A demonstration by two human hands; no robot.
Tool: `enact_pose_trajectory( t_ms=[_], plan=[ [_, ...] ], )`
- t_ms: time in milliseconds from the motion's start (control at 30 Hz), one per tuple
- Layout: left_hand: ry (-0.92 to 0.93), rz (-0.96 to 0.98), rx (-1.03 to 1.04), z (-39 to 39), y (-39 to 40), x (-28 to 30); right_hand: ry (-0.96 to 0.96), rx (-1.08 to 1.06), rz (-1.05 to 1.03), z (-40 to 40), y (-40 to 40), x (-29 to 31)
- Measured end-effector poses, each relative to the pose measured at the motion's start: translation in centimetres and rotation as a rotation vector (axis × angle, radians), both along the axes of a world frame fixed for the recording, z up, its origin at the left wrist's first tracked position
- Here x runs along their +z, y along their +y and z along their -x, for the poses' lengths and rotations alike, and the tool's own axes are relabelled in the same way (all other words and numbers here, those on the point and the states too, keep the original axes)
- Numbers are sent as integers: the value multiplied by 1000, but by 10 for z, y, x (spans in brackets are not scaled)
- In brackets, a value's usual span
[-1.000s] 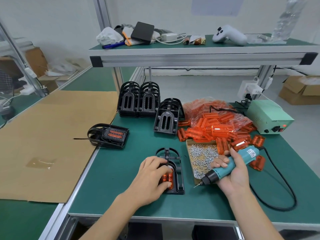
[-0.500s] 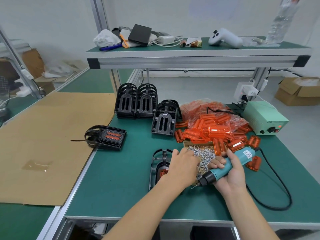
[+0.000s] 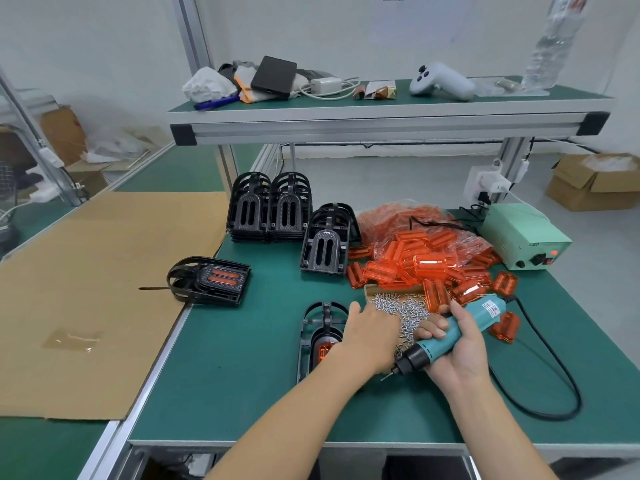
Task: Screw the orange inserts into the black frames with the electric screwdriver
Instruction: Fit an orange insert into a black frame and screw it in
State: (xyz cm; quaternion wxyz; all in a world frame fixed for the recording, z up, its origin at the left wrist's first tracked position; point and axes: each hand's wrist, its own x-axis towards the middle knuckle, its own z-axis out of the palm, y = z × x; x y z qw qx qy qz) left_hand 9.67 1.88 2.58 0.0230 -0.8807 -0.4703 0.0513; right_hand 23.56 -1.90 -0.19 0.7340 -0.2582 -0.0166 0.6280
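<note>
A black frame [image 3: 309, 328] lies on the green mat in front of me, with an orange insert [image 3: 323, 351] sitting in it. My left hand [image 3: 369, 336] reaches over the frame's right side into a cardboard box of small screws [image 3: 398, 306]; its fingertips are hidden among the screws. My right hand [image 3: 459, 356] grips the teal electric screwdriver [image 3: 467, 323], bit pointing down-left just above the mat, to the right of the frame. Loose orange inserts [image 3: 422, 263] are heaped behind the screw box.
A frame with its inserts showing [image 3: 211, 280] lies at the mat's left edge. Stacks of black frames [image 3: 270, 209] stand at the back. The green power unit [image 3: 523, 237] is back right, its black cable [image 3: 554, 396] looping near my right arm. A cardboard sheet [image 3: 86, 289] covers the left bench.
My left hand left the frame and insert and moved right into the screw box. The right hand kept the screwdriver in about the same place.
</note>
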Motion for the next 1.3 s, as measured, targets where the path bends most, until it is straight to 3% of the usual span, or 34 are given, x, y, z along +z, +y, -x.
enact_pose_trajectory(
  t_ms=[467,700,833,967,1100,1300],
  plan=[
    [-74,89,-20,1,-2,9,-1,-10,29,1,-1,3],
    [-554,194,64,12,-9,6,2,-7,31,0,-1,1],
    [-974,387,186,21,-17,2,21,-5,21,0,-1,2],
    [-1255,450,331,35,-27,-4,33,-9,18,-1,-1,3],
    [-1349,463,402,55,-37,-7,44,-7,1,0,-3,4],
    [-1319,426,462,67,-54,-9,48,-12,-23,-1,-2,3]
  ],
)
